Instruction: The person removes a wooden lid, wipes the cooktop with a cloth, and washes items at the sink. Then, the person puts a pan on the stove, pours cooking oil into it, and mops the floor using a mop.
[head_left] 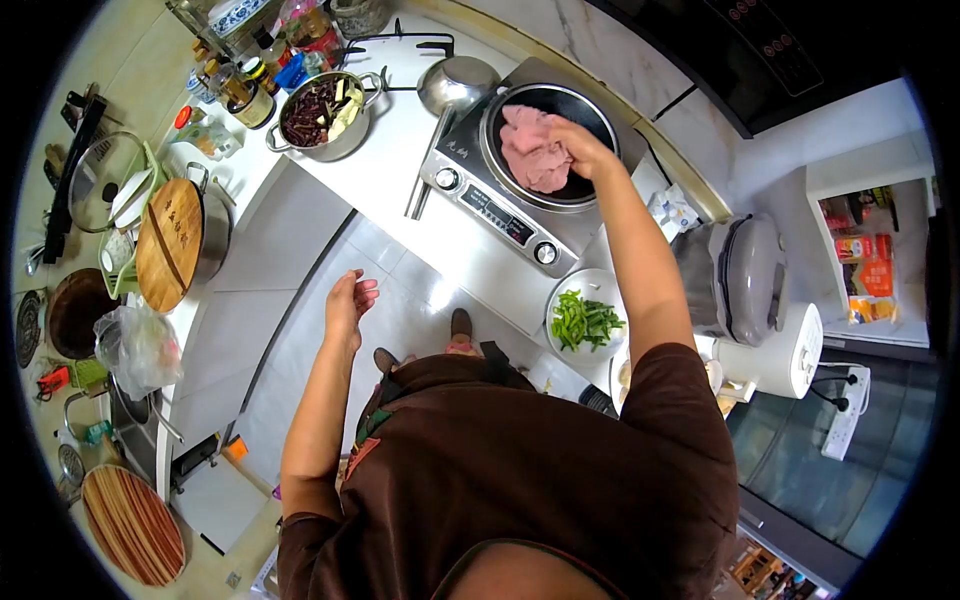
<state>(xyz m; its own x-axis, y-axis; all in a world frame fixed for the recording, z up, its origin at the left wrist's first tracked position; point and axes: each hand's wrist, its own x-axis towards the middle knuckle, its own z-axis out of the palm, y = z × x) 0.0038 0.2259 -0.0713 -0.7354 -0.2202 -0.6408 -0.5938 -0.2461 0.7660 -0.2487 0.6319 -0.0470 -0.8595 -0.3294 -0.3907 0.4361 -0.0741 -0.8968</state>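
Observation:
My right hand (583, 148) is closed on a crumpled pink cloth (533, 150), which lies against the inside of a dark pan (578, 98). The pan sits on an induction cooker (463, 150) with two knobs and a lit display. Some of the fingers are hidden behind the hand and in the cloth. Over the floor, away from the counter, my left hand (348, 300) hangs with loosely bent fingers and nothing in it. A plate of chopped green vegetables (586, 322) stands near my right forearm.
Left of the cooker are an upturned metal bowl (456, 82) and a pot (340, 145) of dark red pieces and pale chunks. Bottles (245, 100) crowd the corner. A rice cooker (780, 350) and a grey lidded appliance (745, 280) stand at right.

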